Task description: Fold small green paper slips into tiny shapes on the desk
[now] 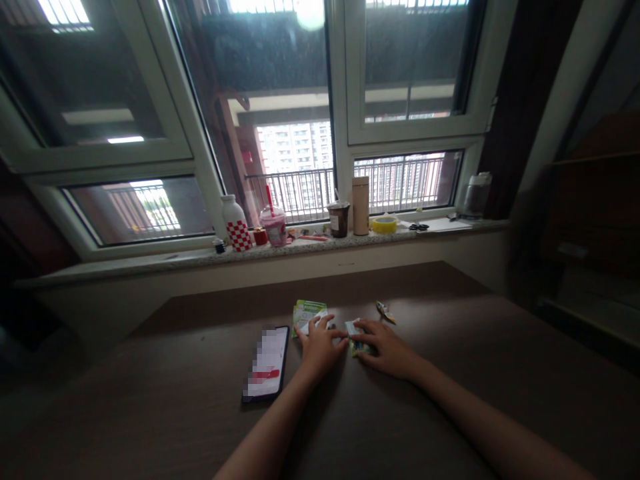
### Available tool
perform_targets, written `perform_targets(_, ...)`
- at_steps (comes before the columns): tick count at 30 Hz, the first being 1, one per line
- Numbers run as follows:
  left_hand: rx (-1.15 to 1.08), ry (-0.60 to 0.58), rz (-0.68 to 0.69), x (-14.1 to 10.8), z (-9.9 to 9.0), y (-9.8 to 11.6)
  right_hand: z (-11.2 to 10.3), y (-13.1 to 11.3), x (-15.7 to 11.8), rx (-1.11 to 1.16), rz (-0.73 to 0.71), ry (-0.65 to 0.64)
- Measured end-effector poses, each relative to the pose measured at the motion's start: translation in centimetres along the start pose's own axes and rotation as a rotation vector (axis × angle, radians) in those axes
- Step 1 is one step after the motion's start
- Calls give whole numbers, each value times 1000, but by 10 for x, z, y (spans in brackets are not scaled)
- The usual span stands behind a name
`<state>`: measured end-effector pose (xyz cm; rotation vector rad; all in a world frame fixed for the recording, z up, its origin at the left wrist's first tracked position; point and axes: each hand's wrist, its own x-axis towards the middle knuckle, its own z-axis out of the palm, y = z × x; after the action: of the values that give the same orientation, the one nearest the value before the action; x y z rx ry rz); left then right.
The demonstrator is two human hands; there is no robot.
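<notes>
Near the middle of the dark table, my left hand [320,347] lies palm down with its fingers spread. Its fingertips touch a white piece beside flat green-and-white packets [306,309], partly covering them. Close by on the right, my right hand [389,350] has its thumb and fingers around a small green-and-white packet [356,348] flat on the tabletop. The hands nearly meet, the left thumb pointing at this packet. What lies under the palms is hidden. A phone [267,363] with a lit screen rests left of my left hand. Beyond my right hand is a small crumpled wrapper [385,312].
Along the stone windowsill [200,263] stand a checkered bottle [237,225], a pink drink cup [273,227], a dark drink cup [339,219], a beige flask [361,207], a yellow tape roll [384,225], black scissors [419,227] and a clear jar [477,195]. Dark boxes [595,207] are at the right.
</notes>
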<state>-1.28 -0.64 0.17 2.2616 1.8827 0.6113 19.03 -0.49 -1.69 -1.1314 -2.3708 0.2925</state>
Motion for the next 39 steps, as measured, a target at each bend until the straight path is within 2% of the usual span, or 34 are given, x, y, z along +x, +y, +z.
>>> perform_targets(5,15,-11,2,1,0,-2,-1,1,-1,3,0,-25)
perform_targets(19,-4,4,13,3,3,-4,0,3,0,117,-59,23)
perform_targets(39,-14,-1,2,0,0,-1,2,7,1,127,-31,6)
